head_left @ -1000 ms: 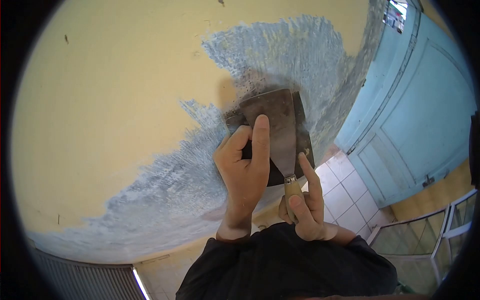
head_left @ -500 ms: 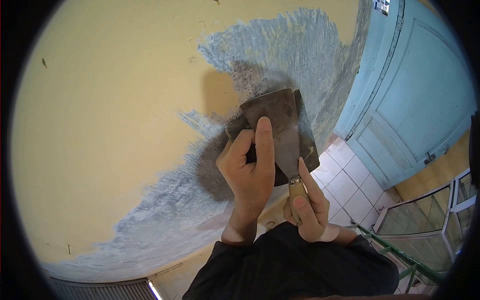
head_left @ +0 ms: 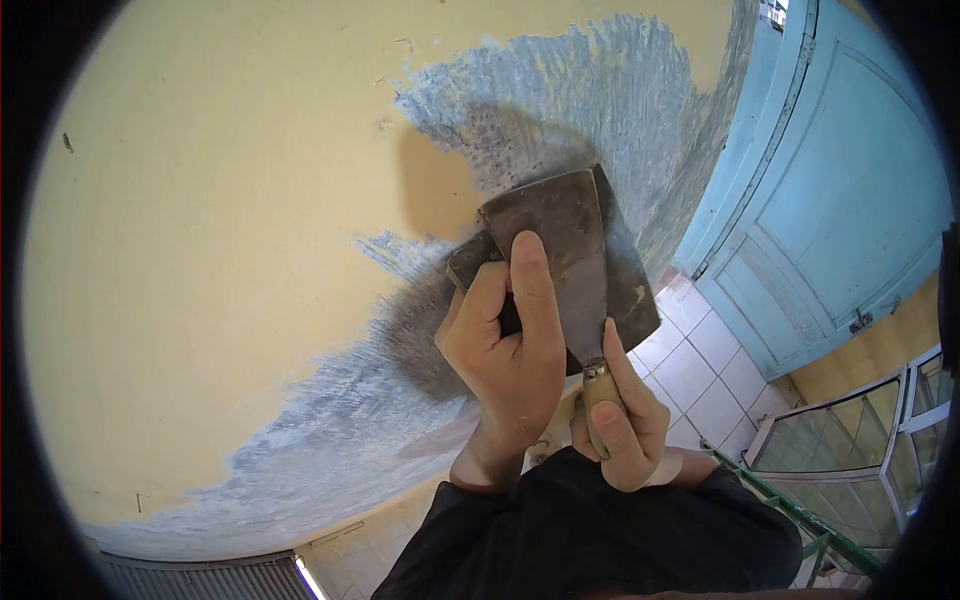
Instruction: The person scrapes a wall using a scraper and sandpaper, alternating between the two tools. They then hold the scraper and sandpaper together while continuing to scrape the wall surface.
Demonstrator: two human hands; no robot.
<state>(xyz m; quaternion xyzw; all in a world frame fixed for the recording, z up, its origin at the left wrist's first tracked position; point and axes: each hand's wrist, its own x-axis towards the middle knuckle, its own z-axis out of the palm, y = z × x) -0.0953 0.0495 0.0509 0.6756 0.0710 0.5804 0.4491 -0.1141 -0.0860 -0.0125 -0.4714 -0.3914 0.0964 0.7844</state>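
Observation:
My right hand point(head_left: 628, 440) is closed around the wooden handle point(head_left: 599, 395) of a wide putty knife, its forefinger laid along the base of the blade. The flared brown metal blade point(head_left: 570, 230) points upward. Behind it is a dark, flat, roughly rectangular plate point(head_left: 632, 285), slanted and mostly covered by the blade. My left hand point(head_left: 515, 360) is curled at the plate's left edge, with its thumb stretched up against the blade's face. What the left fingers grip at the back is hidden. Both tools are held before the wall, casting a shadow on it.
The yellow wall point(head_left: 230, 250) carries a broad, rough grey-blue patch point(head_left: 600, 90). At the right are a light blue door point(head_left: 830, 190), white floor tiles point(head_left: 690, 375), glazed metal frames point(head_left: 840, 430) and a green metal bar point(head_left: 815, 515). A corrugated shutter point(head_left: 200, 580) shows bottom left.
The dark plate's right corner has shifted slightly right and sticks out more from behind the blade. Both hands sit slightly further right and keep their grips. The view has shifted slightly.

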